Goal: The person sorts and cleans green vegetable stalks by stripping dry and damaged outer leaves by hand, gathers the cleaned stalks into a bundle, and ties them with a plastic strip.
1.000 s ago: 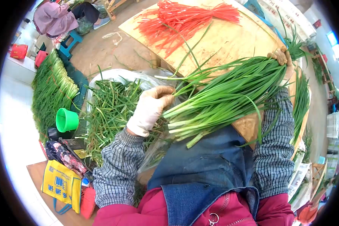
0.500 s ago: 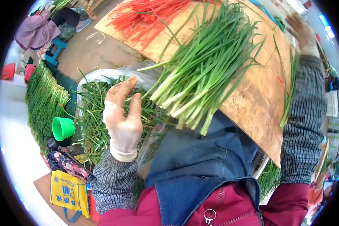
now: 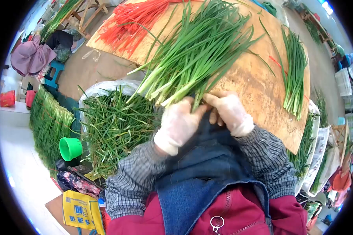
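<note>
Head view. Change: half a second ago the right hand was flung out past the tabletop, splayed; now it is back beside the left hand, both at the stem ends of the green bundle. Bundle lies on the tabletop, pale ends at the near edge. Left thumb and fingers pinch a stem; right fingers are bent at the same spot (whether they grip, cannot tell). Judgement: attention has shifted from the leaves to the individual stems.
</note>
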Action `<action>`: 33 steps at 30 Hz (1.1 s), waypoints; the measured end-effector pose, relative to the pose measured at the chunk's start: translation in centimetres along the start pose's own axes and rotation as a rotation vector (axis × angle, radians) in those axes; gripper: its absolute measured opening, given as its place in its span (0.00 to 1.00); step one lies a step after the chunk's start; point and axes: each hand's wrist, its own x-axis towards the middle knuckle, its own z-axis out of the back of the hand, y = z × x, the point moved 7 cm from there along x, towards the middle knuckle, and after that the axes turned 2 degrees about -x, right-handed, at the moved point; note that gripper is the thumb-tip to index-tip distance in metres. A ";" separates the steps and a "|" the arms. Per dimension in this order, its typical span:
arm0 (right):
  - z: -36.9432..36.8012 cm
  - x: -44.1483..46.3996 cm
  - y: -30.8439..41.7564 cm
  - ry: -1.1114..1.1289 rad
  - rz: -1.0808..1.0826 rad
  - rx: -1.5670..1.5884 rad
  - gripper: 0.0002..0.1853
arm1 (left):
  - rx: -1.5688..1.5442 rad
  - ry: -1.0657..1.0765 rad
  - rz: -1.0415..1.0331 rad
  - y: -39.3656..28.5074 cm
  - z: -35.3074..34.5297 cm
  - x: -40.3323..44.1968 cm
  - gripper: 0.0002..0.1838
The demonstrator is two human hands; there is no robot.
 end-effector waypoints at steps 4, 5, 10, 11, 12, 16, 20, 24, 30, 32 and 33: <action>-1.2 1.3 0.0 -0.024 0.113 0.405 0.12 | -0.784 0.024 0.362 2.2 -1.4 0.5 0.10; -1.1 1.3 -0.2 -0.038 0.132 0.477 0.11 | -0.806 0.065 0.434 1.7 -0.9 0.3 0.09; -1.0 0.6 0.0 0.034 0.134 0.553 0.06 | -1.052 0.171 0.568 2.2 -0.9 -0.6 0.09; -0.9 0.4 -0.1 0.030 0.146 0.561 0.05 | -1.108 0.185 0.576 2.3 -1.1 -0.6 0.09; -0.9 0.3 -0.1 0.033 0.136 0.558 0.05 | -1.093 0.191 0.578 2.2 -1.2 -0.6 0.09; -0.4 0.1 -0.2 0.044 0.105 0.499 0.06 | -1.039 0.179 0.526 1.5 -1.4 0.0 0.09; 0.1 -1.0 0.0 0.050 0.033 0.378 0.08 | -1.032 0.194 0.500 2.6 -1.4 0.4 0.08; 0.7 -1.3 -1.9 0.056 -0.029 0.438 0.06 | -0.882 0.160 0.562 2.5 -1.1 0.4 0.12; -0.1 -1.3 -1.5 0.029 0.019 0.485 0.06 | -1.036 0.195 0.495 2.3 -2.6 0.5 0.09; -0.2 -1.6 -1.8 0.032 -0.010 0.476 0.06 | -1.091 0.153 0.526 2.7 -2.8 0.5 0.06; 0.0 -1.5 -2.6 0.026 -0.050 0.482 0.07 | -1.119 0.148 0.543 2.9 -2.9 0.5 0.06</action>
